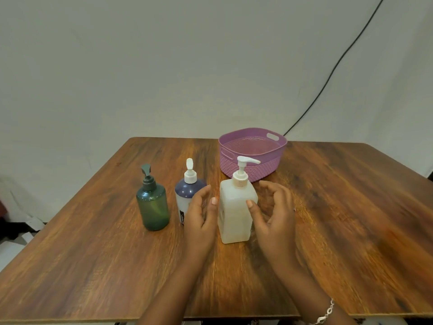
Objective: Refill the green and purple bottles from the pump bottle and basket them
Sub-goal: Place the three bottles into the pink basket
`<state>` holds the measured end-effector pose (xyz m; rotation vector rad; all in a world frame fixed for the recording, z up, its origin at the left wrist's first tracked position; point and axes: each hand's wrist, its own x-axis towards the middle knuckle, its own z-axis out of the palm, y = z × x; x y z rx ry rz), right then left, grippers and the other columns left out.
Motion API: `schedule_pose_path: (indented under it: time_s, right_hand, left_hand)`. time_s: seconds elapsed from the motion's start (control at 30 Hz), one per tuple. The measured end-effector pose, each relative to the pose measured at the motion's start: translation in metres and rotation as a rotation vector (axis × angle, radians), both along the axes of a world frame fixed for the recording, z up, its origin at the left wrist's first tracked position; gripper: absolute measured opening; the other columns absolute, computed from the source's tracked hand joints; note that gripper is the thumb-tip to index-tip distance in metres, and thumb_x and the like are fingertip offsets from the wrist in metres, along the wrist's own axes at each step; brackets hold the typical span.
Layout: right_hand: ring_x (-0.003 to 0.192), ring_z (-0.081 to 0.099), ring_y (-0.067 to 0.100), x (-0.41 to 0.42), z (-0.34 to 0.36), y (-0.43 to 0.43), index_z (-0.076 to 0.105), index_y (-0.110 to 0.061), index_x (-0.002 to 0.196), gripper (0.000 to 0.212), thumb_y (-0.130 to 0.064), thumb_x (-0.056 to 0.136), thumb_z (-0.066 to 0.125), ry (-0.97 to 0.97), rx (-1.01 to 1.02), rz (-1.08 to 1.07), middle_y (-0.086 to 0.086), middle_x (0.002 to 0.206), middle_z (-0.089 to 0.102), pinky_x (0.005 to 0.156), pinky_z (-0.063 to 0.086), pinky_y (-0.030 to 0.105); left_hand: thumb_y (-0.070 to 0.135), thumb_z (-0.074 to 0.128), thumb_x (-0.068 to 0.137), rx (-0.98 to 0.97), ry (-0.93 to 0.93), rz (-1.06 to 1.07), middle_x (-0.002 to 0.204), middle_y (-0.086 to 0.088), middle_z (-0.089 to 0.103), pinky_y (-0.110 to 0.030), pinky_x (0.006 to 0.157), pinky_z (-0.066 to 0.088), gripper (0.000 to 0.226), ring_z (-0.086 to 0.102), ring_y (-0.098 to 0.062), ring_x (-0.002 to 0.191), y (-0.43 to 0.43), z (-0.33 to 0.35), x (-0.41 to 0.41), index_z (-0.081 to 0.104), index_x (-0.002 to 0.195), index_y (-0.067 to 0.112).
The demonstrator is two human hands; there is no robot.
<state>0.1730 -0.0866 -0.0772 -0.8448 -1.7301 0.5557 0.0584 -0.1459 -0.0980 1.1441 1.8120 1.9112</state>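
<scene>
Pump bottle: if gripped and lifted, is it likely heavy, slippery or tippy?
The pump bottle looks largely full, so probably heavy for its size. Flat square sides should grip well, though smooth plastic may slip. Tall and narrow, it could tip if pushed high.

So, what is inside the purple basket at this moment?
Nothing shows inside the purple basket: only its perforated floor and far wall. Its near wall covers the front strip of the floor. The green bottle and purple bottle stand on the table.

text | purple bottle (187,192) | black label (182,216), white letters, unreadable
</scene>
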Motion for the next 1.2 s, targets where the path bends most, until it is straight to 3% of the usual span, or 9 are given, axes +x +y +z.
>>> schedule_pose_path:
  time_s: [0.13, 0.23, 0.37, 0.5, 0.63, 0.77, 0.87, 0.97, 1.2]
  right_hand:
    - [0.126, 0.036, 0.013, -0.002, 0.006, 0.009, 0.03, -0.021, 0.141, 0.08, -0.046, 0.075, 0.068, -0.259, -0.213, -0.003, -0.002, 0.143, 0.032, 0.096, 0.04, 0.03]
    - [0.128, 0.035, 0.016, -0.011, 0.006, 0.009, 0.024, -0.021, 0.143, 0.088, -0.053, 0.073, 0.067, -0.375, -0.255, -0.003, -0.002, 0.144, 0.031, 0.099, 0.037, 0.03]
    - [0.124, 0.038, 0.014, -0.025, -0.002, 0.007, 0.027, -0.021, 0.14, 0.088, -0.051, 0.07, 0.072, -0.323, -0.253, -0.011, -0.001, 0.137, 0.037, 0.092, 0.033, 0.022]
    - [0.123, 0.04, 0.017, -0.028, -0.004, 0.008, 0.027, -0.02, 0.139, 0.088, -0.05, 0.07, 0.072, -0.321, -0.224, -0.048, 0.0, 0.136, 0.038, 0.094, 0.037, 0.027]
    - [0.119, 0.045, 0.019, -0.028, -0.004, 0.011, 0.034, -0.018, 0.135, 0.081, -0.043, 0.07, 0.075, -0.265, -0.219, -0.04, 0.001, 0.132, 0.044, 0.092, 0.04, 0.032]
    - [0.113, 0.048, 0.018, -0.023, 0.01, 0.018, 0.039, -0.018, 0.13, 0.075, -0.036, 0.069, 0.077, -0.182, -0.179, -0.014, 0.0, 0.125, 0.049, 0.089, 0.041, 0.032]
    - [0.116, 0.046, 0.017, -0.017, 0.027, 0.025, 0.035, -0.02, 0.134, 0.078, -0.037, 0.07, 0.076, -0.18, -0.19, 0.02, -0.002, 0.128, 0.047, 0.09, 0.042, 0.033]
    - [0.114, 0.048, 0.016, -0.007, 0.045, 0.034, 0.036, -0.023, 0.132, 0.077, -0.037, 0.068, 0.077, -0.157, -0.207, 0.06, -0.004, 0.125, 0.048, 0.088, 0.045, 0.034]
    - [0.105, 0.046, 0.012, 0.012, 0.088, 0.077, 0.045, -0.021, 0.122, 0.074, -0.042, 0.06, 0.079, -0.128, -0.142, 0.073, -0.003, 0.115, 0.045, 0.08, 0.043, 0.029]
  left_hand:
    - [0.047, 0.033, 0.083, -0.024, -0.126, -0.119, 0.122, 0.017, 0.051, 0.001, 0.073, 0.04, 0.055, 0.048, 0.012, 0.102, 0.0, 0.012, 0.005, 0.046, 0.131, 0.022]
    - [0.05, 0.028, 0.082, -0.025, -0.221, -0.171, 0.119, 0.023, 0.049, 0.002, 0.07, 0.039, 0.056, 0.048, 0.012, 0.101, -0.001, 0.014, 0.005, 0.045, 0.13, 0.025]
    - [0.053, 0.022, 0.084, -0.06, -0.253, -0.223, 0.13, 0.011, 0.048, 0.004, 0.074, 0.038, 0.068, 0.046, 0.005, 0.111, 0.002, 0.013, 0.0, 0.045, 0.136, 0.017]
    - [0.055, 0.022, 0.084, -0.046, -0.278, -0.293, 0.128, 0.013, 0.054, -0.008, 0.09, 0.043, 0.066, 0.051, 0.006, 0.112, 0.002, 0.011, 0.0, 0.049, 0.133, 0.022]
    - [0.052, 0.027, 0.083, -0.011, -0.333, -0.322, 0.103, 0.025, 0.064, -0.007, 0.079, 0.045, 0.049, 0.057, 0.012, 0.101, 0.0, 0.017, 0.006, 0.055, 0.117, 0.03]
    - [0.053, 0.027, 0.083, 0.028, -0.327, -0.349, 0.122, 0.013, 0.059, -0.009, 0.083, 0.045, 0.05, 0.055, 0.0, 0.114, 0.0, 0.032, 0.009, 0.053, 0.119, 0.031]
    - [0.056, 0.027, 0.08, 0.067, -0.302, -0.342, 0.114, 0.019, 0.06, -0.013, 0.087, 0.046, 0.044, 0.055, -0.003, 0.115, 0.005, 0.047, 0.01, 0.057, 0.107, 0.038]
    - [0.063, 0.032, 0.071, 0.125, -0.307, -0.346, 0.115, 0.017, 0.061, -0.023, 0.096, 0.045, 0.051, 0.055, -0.008, 0.117, 0.013, 0.061, 0.014, 0.06, 0.104, 0.036]
    - [0.087, 0.041, 0.064, 0.163, -0.251, -0.384, 0.126, 0.008, 0.061, -0.028, 0.096, 0.046, 0.077, 0.055, -0.01, 0.119, 0.057, 0.087, 0.022, 0.06, 0.117, 0.035]
